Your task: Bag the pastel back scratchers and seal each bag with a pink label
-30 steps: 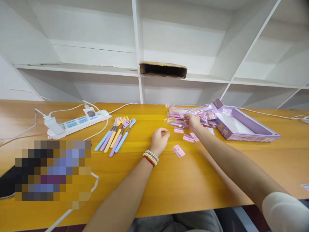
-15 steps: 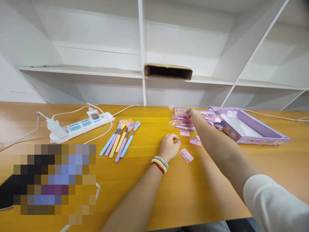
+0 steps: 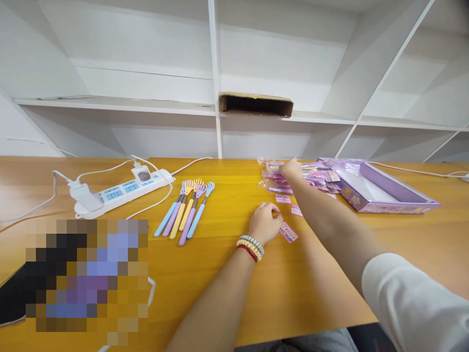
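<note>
My left hand point(image 3: 266, 222) rests on the table with its fingers curled in, and I see nothing in them. Right beside it lies a pink printed card point(image 3: 288, 232). My right hand point(image 3: 292, 169) reaches over the pile of clear plastic bags, its bent fingers closed at a plastic bag point(image 3: 271, 168); the fingertips are mostly hidden. Through the clear film, pink, purple and yellow items show. Two more pink cards, one a small card point(image 3: 283, 199) and one partly behind my forearm, lie below the pile. To the left are several back scratchers point(image 3: 187, 222) with blue, purple and yellow handles.
A purple open box point(image 3: 395, 206) stands right of the bags. A white power strip point(image 3: 124, 194) with plugs and cables lies at the left. A cardboard box point(image 3: 256, 105) sits on the white shelf point(image 3: 164, 106) behind. Pixelation covers the lower left.
My right hand stays at the bags but has turned, with its fingers now more hidden. My left hand has shifted slightly right, closer to the nearest card. The view has moved a little.
</note>
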{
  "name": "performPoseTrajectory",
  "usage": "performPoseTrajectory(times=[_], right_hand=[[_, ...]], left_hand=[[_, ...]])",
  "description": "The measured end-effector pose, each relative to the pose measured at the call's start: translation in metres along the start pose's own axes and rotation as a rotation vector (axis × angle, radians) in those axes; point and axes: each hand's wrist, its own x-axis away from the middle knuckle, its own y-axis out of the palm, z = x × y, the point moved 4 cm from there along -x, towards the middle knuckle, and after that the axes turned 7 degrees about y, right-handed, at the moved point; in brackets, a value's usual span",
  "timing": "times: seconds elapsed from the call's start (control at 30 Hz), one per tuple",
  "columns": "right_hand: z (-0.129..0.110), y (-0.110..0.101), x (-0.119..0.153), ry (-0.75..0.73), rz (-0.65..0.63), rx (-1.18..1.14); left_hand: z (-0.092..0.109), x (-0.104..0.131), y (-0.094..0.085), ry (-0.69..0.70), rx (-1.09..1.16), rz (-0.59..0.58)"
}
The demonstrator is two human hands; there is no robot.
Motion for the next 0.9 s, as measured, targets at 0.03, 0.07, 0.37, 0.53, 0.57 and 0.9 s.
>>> performPoseTrajectory(times=[0.03, 0.07, 0.37, 0.53, 0.57, 0.9], right_hand=[[-0.001, -0.001, 0.001, -0.046, 0.021, 0.021], [-0.002, -0.002, 0.001, -0.073, 0.058, 0.068], [0.001, -0.020, 0.007, -0.775, -0.002, 0.808], [0.014, -0.050, 0.011, -0.758, 0.078, 0.756], [0.017, -0.056, 0.015, -0.761, 0.093, 0.739], [0.068, -0.112, 0.068, -0.671, 0.008, 0.524]], left_hand=[[0.000, 0.000, 0.000, 0.004, -0.004, -0.004], [0.000, 0.000, 0.000, 0.008, -0.007, -0.006], [0.000, 0.000, 0.000, 0.066, -0.084, -0.025], [-0.003, -0.001, 0.002, 0.114, -0.099, -0.040], [-0.003, -0.001, 0.001, 0.123, -0.103, -0.039], [0.008, -0.001, -0.004, 0.175, -0.152, -0.104]])
